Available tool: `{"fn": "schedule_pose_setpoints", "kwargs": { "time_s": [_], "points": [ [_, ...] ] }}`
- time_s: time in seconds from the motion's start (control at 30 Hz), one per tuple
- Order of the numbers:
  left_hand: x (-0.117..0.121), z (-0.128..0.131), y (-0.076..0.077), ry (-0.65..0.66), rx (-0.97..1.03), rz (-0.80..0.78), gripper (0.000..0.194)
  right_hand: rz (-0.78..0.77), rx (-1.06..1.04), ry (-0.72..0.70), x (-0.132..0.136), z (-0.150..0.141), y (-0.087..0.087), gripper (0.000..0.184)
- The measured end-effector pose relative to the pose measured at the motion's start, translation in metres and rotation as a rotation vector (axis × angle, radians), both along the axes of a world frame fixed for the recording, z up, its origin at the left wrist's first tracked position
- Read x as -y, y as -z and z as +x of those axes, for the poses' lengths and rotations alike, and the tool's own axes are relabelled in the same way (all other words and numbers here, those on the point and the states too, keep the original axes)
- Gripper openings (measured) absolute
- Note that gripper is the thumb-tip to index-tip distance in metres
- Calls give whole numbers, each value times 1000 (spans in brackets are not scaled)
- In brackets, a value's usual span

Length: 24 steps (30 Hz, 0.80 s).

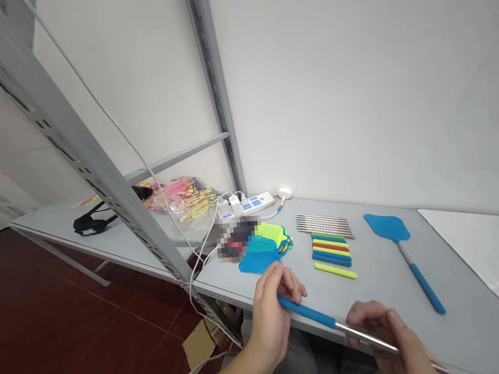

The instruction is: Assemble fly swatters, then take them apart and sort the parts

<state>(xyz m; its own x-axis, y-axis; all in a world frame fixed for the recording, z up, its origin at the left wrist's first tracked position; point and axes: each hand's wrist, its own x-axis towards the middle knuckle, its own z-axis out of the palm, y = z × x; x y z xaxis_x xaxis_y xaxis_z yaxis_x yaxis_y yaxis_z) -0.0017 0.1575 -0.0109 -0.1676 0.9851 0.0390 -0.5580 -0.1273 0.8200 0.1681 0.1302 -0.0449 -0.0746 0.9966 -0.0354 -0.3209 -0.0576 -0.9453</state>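
My right hand [389, 335] grips a thin silver metal rod [370, 339], with the thumb and fingers on opposite sides of it. A blue sleeve grip [308, 311] covers the rod's far end, which meets the palm of my left hand [275, 313]; that hand's fingers are curled around the tip. Beyond my hands lie several coloured sleeve grips [331, 251], with a yellow-green one [335, 270] apart in front. Silver rods [324, 225] lie side by side behind them. To the right rests a whole blue fly swatter [421, 279].
Blue and yellow-green swatter heads [275, 231] are stacked left of the grips, beside a pixelated patch. A white power strip [255, 205] with cables stands by the wall. A grey shelf post [100, 182], bagged colourful cords [184, 195] and a white sheet [490, 247] flank the work area.
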Motion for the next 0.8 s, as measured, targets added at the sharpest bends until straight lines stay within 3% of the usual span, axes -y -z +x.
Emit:
{"fn": "schedule_pose_setpoints", "kwargs": {
  "time_s": [0.1,0.23,0.47,0.53,0.6,0.67,0.8],
  "points": [
    [8,20,1,-22,-32,12,40,92,-43,37,5,10,-5,34],
    [16,37,2,-21,-12,17,36,193,-144,-75,7,3,-21,24],
    [20,38,9,-103,-33,43,35,223,-312,-180,-4,-14,-26,14],
    [17,27,10,-97,-166,74,32,210,-309,-227,-12,-15,-23,16],
    [14,12,10,-32,-424,101,30,168,-302,-276,-23,-17,-21,18],
    [14,-5,7,101,-752,91,29,124,-276,-284,-34,-24,-20,19],
    [22,-30,1,382,-1182,-4,31,186,-77,-281,-58,-54,-23,27]
  ]
}}
